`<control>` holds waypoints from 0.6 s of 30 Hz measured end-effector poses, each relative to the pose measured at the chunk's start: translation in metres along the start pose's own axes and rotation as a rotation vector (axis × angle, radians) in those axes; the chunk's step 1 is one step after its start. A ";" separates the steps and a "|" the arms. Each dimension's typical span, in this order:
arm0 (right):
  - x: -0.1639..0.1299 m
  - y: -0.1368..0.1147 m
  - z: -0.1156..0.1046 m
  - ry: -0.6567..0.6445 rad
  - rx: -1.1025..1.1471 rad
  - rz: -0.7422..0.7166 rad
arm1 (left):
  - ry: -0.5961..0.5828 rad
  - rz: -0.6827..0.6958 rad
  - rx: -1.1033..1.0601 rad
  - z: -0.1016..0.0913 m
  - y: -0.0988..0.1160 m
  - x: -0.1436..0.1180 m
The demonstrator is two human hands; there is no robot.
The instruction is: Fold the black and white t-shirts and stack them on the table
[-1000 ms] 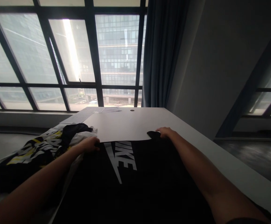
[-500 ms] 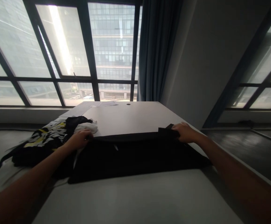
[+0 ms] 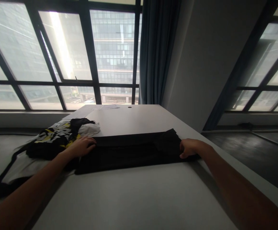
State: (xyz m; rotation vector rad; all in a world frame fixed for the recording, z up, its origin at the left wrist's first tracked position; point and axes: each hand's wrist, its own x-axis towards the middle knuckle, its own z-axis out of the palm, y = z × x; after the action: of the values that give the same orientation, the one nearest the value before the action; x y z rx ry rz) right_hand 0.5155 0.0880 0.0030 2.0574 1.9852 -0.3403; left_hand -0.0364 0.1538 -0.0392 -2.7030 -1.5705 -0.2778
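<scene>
A black cloth garment [image 3: 129,156] lies across the white table [image 3: 129,195] as a long folded band; its exact kind does not show. At its left end rests my left hand [image 3: 82,146], fingers stretched out over the fabric. My right hand [image 3: 189,148] is closed at the opposite end, with thumb and fingers pinching the cloth's edge. Just above the right end, a corner of the fabric sticks up in a loose flap.
To the left is a heap of clothes [image 3: 55,137], black with yellow and white print, beside a white cloth [image 3: 89,128]. Papers [image 3: 107,107] lie at the table's far end, near a dark round hole [image 3: 129,107]. Windows and a blue curtain [image 3: 153,64] stand beyond.
The garment has become a narrower band, its near edge farther from me. My left hand has gone from gripping to lying flat; my right hand has moved slightly down toward me.
</scene>
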 end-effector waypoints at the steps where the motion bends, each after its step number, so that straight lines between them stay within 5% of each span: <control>1: 0.001 -0.006 0.000 0.066 -0.014 -0.017 | -0.011 0.003 0.010 0.001 0.007 -0.003; 5: 0.021 -0.037 0.016 0.317 0.012 -0.086 | -0.092 -0.014 0.035 0.012 0.023 -0.016; 9: 0.054 -0.051 0.042 0.089 0.077 0.028 | -0.197 -0.042 0.024 0.022 0.021 -0.023; 13: 0.094 -0.042 0.040 0.023 0.066 0.003 | -0.191 -0.081 -0.001 0.027 0.016 -0.021; 16: 0.125 -0.041 0.025 0.030 0.031 -0.040 | -0.096 -0.094 -0.005 0.033 0.014 -0.019; 18: 0.143 -0.050 0.017 0.167 -0.021 -0.032 | -0.012 -0.086 -0.004 0.038 0.013 -0.018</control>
State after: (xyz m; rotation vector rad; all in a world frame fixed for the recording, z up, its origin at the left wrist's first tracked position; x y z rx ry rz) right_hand 0.4709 0.2180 -0.0632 2.1054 2.1083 -0.1579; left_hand -0.0285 0.1350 -0.0782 -2.6497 -1.6935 -0.2655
